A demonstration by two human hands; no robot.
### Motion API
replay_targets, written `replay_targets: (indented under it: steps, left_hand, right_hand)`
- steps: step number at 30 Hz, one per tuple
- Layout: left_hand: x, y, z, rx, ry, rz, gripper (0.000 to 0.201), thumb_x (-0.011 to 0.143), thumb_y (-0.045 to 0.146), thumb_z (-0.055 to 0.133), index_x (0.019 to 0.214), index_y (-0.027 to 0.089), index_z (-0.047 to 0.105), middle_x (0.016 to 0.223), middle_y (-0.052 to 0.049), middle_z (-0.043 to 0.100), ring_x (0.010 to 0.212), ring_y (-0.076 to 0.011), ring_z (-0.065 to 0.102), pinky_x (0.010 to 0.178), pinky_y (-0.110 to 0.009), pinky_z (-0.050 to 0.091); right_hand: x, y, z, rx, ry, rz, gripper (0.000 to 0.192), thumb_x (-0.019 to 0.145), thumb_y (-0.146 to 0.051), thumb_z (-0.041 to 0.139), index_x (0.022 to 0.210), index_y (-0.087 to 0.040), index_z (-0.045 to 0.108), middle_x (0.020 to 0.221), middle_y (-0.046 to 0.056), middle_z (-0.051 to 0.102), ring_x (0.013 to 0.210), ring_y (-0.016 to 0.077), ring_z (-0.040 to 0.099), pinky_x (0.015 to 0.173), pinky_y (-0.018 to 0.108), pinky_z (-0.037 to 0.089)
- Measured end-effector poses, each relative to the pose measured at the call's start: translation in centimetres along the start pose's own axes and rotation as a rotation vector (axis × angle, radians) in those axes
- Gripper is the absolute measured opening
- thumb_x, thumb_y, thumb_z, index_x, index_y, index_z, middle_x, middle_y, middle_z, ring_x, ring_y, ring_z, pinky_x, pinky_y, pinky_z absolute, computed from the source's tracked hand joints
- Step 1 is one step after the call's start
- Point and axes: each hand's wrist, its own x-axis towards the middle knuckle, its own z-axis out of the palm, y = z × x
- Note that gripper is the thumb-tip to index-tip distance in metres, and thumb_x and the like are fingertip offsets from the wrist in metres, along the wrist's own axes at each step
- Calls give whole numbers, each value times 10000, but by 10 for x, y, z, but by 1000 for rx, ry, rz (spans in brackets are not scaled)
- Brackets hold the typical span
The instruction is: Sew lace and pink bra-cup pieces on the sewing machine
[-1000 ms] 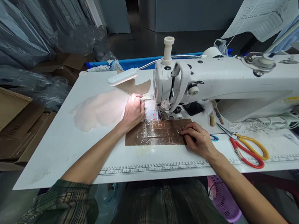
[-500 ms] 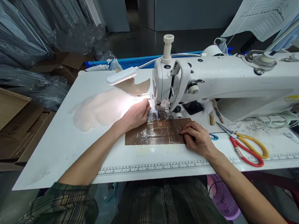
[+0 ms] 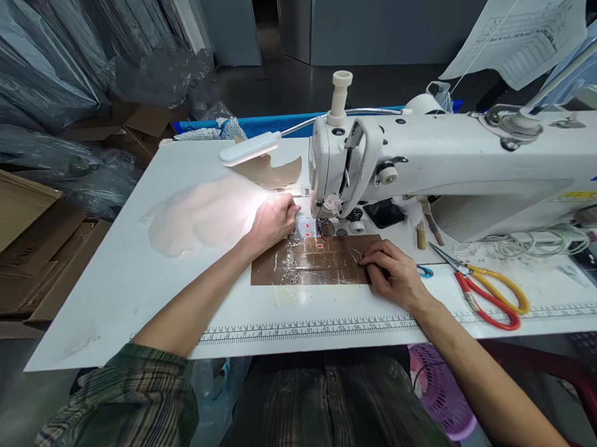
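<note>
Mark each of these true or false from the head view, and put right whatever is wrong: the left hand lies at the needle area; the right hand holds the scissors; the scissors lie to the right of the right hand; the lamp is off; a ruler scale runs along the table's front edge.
1. The left hand lies by the needle area of the sewing machine. True.
2. The right hand holds the scissors. False: it rests flat on the brown taped patch; the scissors lie apart on the table.
3. The scissors lie to the right of the right hand. True.
4. The lamp is off. False: it lights the left hand and the pale fabric.
5. A ruler scale runs along the table's front edge. True.
</note>
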Motion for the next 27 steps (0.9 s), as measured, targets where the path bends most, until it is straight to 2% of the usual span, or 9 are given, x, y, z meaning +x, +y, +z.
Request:
replay_targets:
  steps: [3,6,10,14,18,20,22,25,27]
  left_hand:
    - [3,-1,4,70,18,-48,161,916,233,454,819,193,576,739,-52,602,765,-204,572,664,-303,428]
    - [2,0,2,174,16,-1,156,911,265,488,848,192,611,981,-107,638,956,-258,581,819,-387,444]
    - [3,-6,-20,267,46,80,173,902,279,513,956,189,650,1286,-143,567,1176,-324,515,1004,-535,352]
    - [18,-29,-64,194,102,-10,319,882,236,493,1167,154,611,1233,-148,612,1171,-306,549,1010,-437,414]
    - [38,-56,-99,184,161,-281,316,822,242,584,1130,185,626,1184,-122,644,1110,-316,592,928,-385,468]
    - [46,-64,-105,202,135,-383,283,807,208,590,1084,171,631,1132,-128,658,1083,-306,606,896,-364,475]
    - [52,-68,-105,218,116,-428,300,807,194,580,1101,146,616,1136,-151,649,1084,-301,605,882,-355,474]
    - [49,-69,-100,244,88,-451,338,833,245,569,1153,139,593,1210,-178,607,1140,-317,574,910,-380,453]
    - [37,-70,-96,261,64,-464,396,856,364,561,1184,143,581,1247,-192,581,1177,-347,544,963,-432,417]
  right_hand:
    - [0,0,-1,9,1,-1,202,834,-42,497,866,-165,654,913,69,614,832,167,625,702,286,525]
    - [0,-1,-2,23,15,4,205,840,-40,490,863,-166,649,919,66,611,833,156,621,707,274,518]
    - [1,-3,-1,15,20,19,209,856,-56,479,877,-172,652,930,66,608,850,153,617,720,269,513]
    - [1,-2,-5,-32,78,61,213,896,-110,463,959,-173,656,986,81,602,914,168,617,776,289,519]
    - [-10,6,-14,-196,-15,147,297,937,-260,474,1166,-148,625,1115,130,582,1010,237,604,823,360,523]
    - [-20,12,-17,-282,-73,173,392,946,-365,483,1226,-122,609,1123,152,584,1001,270,597,830,400,524]
    - [-31,18,-17,-324,-89,157,430,958,-433,468,1193,-116,637,1100,153,600,983,277,595,841,417,522]
    - [-41,23,-16,-334,-63,99,392,988,-408,427,1103,-134,682,1085,131,625,982,256,597,856,402,520]
    - [-42,24,-15,-342,-55,71,364,996,-360,417,1088,-130,685,1098,128,631,987,250,597,848,395,522]
